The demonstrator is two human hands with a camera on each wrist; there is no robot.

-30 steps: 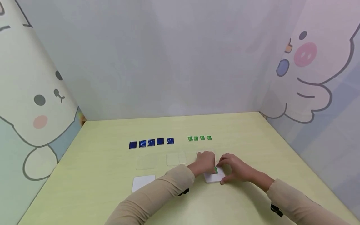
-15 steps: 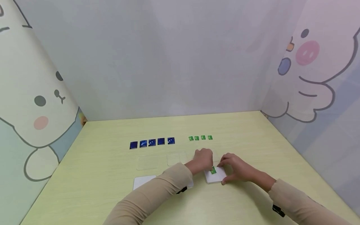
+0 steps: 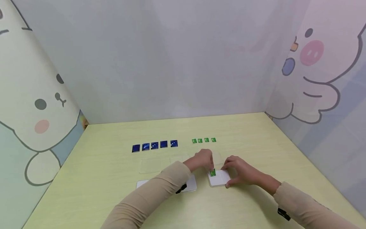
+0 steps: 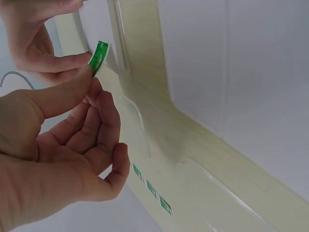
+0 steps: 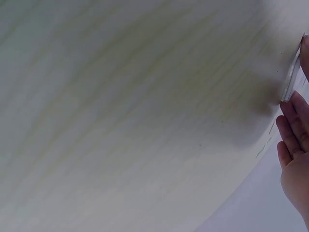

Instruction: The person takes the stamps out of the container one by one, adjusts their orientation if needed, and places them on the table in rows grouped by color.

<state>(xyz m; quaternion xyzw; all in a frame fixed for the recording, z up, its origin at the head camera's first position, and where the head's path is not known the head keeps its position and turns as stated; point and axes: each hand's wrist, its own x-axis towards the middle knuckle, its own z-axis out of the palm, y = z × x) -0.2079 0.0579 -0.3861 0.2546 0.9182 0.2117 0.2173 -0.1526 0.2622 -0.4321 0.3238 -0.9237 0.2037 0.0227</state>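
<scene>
My left hand (image 3: 201, 159) pinches a small green sticker (image 4: 100, 55) between thumb and forefinger. The sticker bends slightly and, in the head view, is at the left edge of a flat white box (image 3: 220, 179); whether it touches the box I cannot tell. With thumb and fingers on opposite edges, my right hand (image 3: 241, 170) holds that box on the table. At the edge of the right wrist view, the box's thin clear rim shows between thumb and fingers. Beyond my hands, several similar green stickers (image 3: 206, 140) lie in a row.
Several dark blue square pieces (image 3: 154, 145) form a row at the back left. Clear lids (image 3: 150, 165) lie in front of them. Another white box (image 3: 190, 183) and one beyond it are partly under my left sleeve. The table (image 3: 114, 136) meets fabric-covered walls.
My left hand has shifted left and slightly back with the green sticker, from over the box's middle to its left edge. My right hand keeps its hold on the box.
</scene>
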